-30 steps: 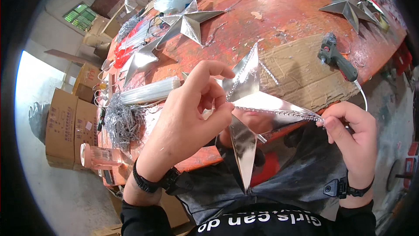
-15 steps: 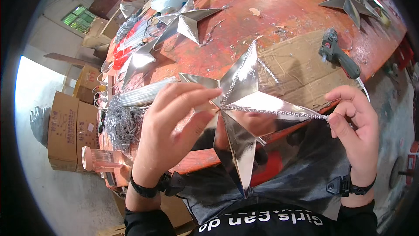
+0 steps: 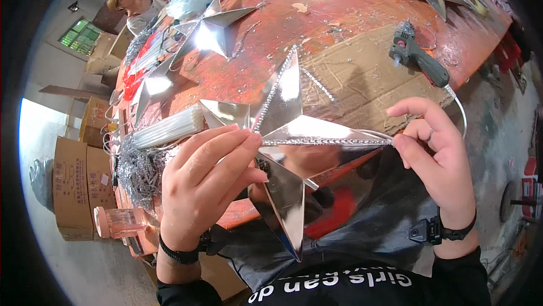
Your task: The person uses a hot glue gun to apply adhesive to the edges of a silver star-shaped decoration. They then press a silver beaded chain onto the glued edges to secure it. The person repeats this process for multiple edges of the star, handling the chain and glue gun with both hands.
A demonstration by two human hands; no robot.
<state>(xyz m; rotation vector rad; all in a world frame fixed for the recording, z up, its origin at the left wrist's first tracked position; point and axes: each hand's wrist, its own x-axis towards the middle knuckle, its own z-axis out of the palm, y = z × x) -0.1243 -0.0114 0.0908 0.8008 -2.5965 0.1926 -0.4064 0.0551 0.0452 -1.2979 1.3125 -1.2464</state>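
A large mirror-silver five-pointed star [image 3: 283, 187] is held over my lap at the table's near edge. Sparkly silver bead trim [image 3: 334, 142] runs along the ridge of its right point, and more edges the upper point. My left hand [image 3: 203, 184] is closed at the star's centre, fingertips on the trim where the ridges meet. With thumb and fingers my right hand [image 3: 432, 156] pinches the tip of the right point, where the trim ends; its index finger is raised. A short silver tube [image 3: 310, 184] sticks out below the right point.
Beyond the star lies a cardboard sheet [image 3: 362, 68] with a glue gun [image 3: 416, 54] and its white cord. Other silver stars [image 3: 212, 26] rest on the red table [image 3: 271, 17]. Left are clear sticks [image 3: 169, 128], tangled silver trim [image 3: 138, 170], a pink-lidded jar [image 3: 119, 222]. A person [image 3: 133, 6] is behind.
My left fingers have come down onto the star's centre from a raised position. The view has shifted, so the table things appear further left. The person at the back shows more plainly.
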